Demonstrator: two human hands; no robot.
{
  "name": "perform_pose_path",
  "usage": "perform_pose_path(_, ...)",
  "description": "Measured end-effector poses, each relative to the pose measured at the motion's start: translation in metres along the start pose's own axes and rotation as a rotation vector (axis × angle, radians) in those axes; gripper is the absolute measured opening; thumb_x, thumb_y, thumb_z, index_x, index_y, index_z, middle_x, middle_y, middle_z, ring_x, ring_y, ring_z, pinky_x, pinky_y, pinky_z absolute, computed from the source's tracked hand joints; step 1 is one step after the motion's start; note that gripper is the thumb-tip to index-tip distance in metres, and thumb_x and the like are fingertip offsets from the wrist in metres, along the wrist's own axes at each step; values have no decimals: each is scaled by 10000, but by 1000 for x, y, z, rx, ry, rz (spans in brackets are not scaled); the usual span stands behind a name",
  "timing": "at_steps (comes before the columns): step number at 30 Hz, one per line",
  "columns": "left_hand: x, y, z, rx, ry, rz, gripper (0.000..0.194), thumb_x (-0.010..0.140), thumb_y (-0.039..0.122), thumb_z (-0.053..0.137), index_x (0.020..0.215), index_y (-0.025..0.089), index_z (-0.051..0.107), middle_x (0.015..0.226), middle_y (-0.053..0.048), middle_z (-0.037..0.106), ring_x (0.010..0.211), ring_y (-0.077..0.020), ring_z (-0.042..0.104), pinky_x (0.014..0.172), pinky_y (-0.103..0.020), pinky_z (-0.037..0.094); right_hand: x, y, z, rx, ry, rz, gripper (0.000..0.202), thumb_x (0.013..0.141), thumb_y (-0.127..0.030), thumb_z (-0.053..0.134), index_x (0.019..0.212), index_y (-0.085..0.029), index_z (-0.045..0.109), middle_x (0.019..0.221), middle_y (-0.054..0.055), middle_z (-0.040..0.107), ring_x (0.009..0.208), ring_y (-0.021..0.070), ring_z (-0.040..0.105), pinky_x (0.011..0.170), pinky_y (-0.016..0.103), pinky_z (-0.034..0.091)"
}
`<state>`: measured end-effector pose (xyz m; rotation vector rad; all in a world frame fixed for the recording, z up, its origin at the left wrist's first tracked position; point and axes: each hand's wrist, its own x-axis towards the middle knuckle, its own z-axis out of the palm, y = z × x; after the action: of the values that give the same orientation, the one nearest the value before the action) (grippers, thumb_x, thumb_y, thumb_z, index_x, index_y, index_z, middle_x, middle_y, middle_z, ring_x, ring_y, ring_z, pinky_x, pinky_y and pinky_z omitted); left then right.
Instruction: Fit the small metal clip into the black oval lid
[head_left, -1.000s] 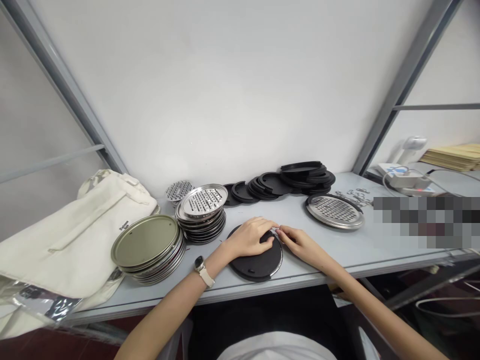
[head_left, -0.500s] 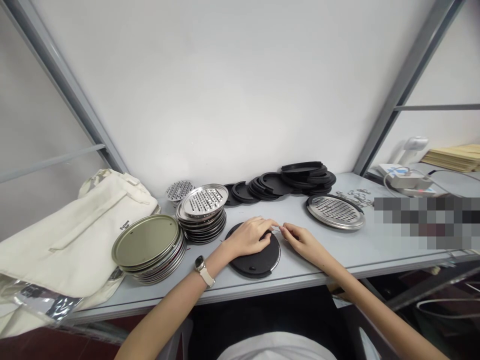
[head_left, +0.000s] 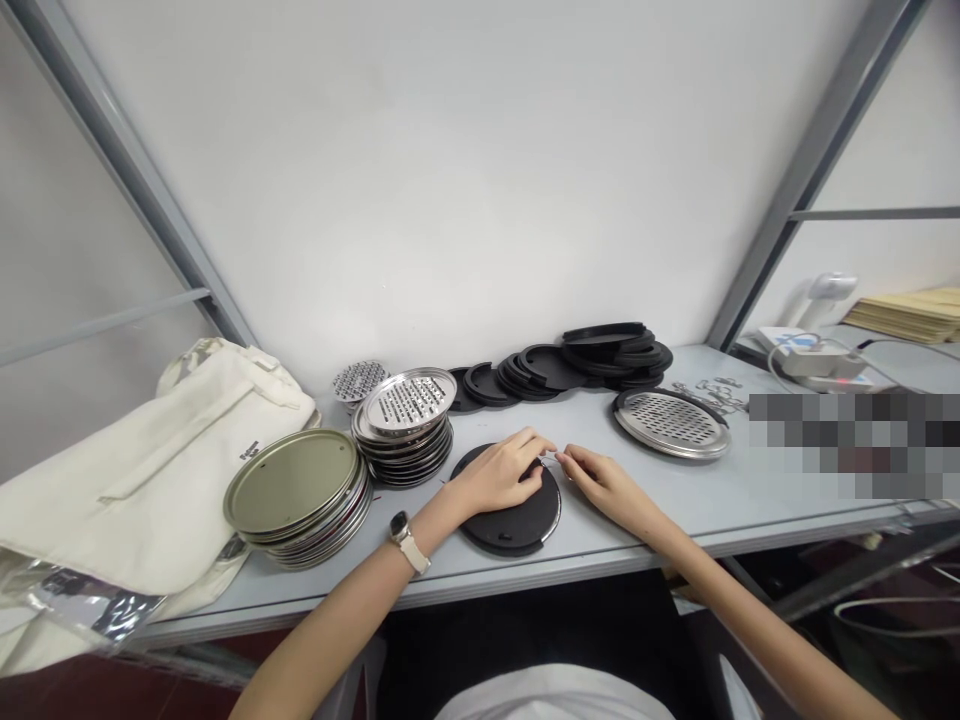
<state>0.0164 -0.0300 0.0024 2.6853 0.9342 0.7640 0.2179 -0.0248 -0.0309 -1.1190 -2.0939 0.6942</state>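
Matt black disc (head_left: 517, 515); shiny perforated metal plate (head_left: 670, 422); cloth bag (head_left: 150, 470)

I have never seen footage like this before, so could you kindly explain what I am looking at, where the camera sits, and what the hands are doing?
There is no machine: a person works with bare hands, filmed by a camera on their head looking down at a grey table. The left hand rests on a black round disc. The right hand meets it at the disc's far edge, pinching something too small to identify. To the left lie a stack of plain metal lids, a stack of perforated metal discs and a cloth bag. Behind are black rings; to the right, one perforated disc.
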Motion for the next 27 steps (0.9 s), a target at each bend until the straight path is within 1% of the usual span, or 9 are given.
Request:
perform_pose_path(4,-1,2,-1,-35,-6,-6,349,845,97,450,1179,197,461,1071,-67,508,942,-188,551,855,-319,476,0,1,-1,-3,33,10,342,956,-421,316,710,-209,426,631,-17,496,600,142,492,589,248,388)
perform_pose_path(7,-1,3,0,-60,-24,14,337,841,107,462,1168,192,466,1054,-65,507,890,-173,559,818,-297,485,0,1,0,-21,-3,8,324,951,-406,337,709,-209,422,625,-24,494,587,136,481,572,241,371)
perform_pose_path(9,-1,3,1,-51,-31,34,317,841,111,464,1150,185,474,1034,-61,512,883,-170,558,819,-292,481,-1,2,1,-31,-31,-1,315,948,-399,347,709,-207,420,622,-26,495,580,133,473,565,239,359)
perform_pose_path(13,0,4,0,-4,-8,39,309,830,117,490,1134,173,479,1016,-60,518,927,-185,542,850,-300,464,-1,2,2,-25,-73,-32,328,954,-405,327,751,-199,482,653,-12,535,602,141,485,585,245,362)
perform_pose_path(16,1,4,0,18,16,34,321,819,139,520,1135,169,476,1044,-73,519,997,-206,523,896,-316,447,-1,1,1,-31,-107,-50,354,955,-414,322,765,-191,520,658,-9,549,600,141,482,580,245,351)
perform_pose_path(19,1,3,1,22,35,31,311,819,162,535,1126,168,483,1065,-81,528,1049,-222,506,935,-333,426,-1,-1,0,-42,-126,-43,383,953,-425,327,704,-186,494,619,-21,513,567,127,448,552,239,320)
perform_pose_path(27,1,0,3,-35,33,-5,298,817,166,542,1111,181,498,1040,-64,565,1001,-211,538,918,-340,433,-1,2,1,-33,-149,-19,409,951,-433,322,664,-177,462,594,-27,455,561,116,400,547,237,299)
